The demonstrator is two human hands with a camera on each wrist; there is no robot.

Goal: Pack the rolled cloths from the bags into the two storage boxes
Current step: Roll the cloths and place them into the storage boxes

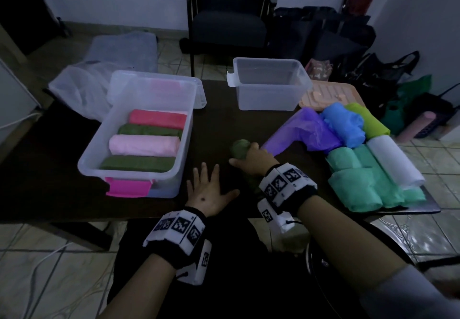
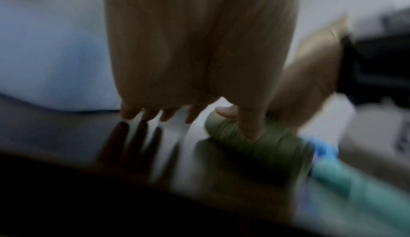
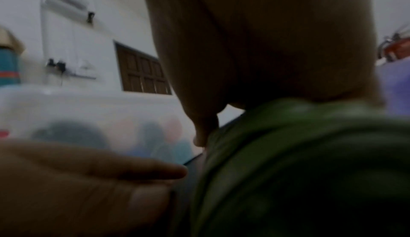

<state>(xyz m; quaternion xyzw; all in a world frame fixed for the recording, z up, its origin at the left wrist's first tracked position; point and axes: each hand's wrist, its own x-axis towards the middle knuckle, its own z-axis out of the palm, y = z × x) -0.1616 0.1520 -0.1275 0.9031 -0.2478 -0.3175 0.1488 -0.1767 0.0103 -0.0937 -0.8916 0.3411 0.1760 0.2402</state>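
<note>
My right hand [image 1: 254, 158] grips a dark green rolled cloth [image 1: 239, 149] lying on the dark table [image 1: 216, 124], its fingers curled over the roll [image 2: 266, 144]. In the right wrist view the roll [image 3: 310, 162] fills the lower right. My left hand [image 1: 209, 190] hovers open, fingers spread, just left of the roll and touches nothing. The near clear box [image 1: 92, 159] with a pink latch holds a red, a pink and two green rolls. The far clear box [image 1: 271, 83] stands empty. Bagged rolls in purple [image 1: 306, 132], blue [image 1: 346, 124], lime, white and teal [image 1: 358, 184] lie at the right.
A peach lid [image 1: 331, 92] lies behind the bags. Crumpled clear plastic [image 1: 79, 89] sits left of the near box. A dark chair [image 1: 229, 20] and black bags [image 1: 348, 40] stand beyond the table. Bare tabletop lies between the two boxes.
</note>
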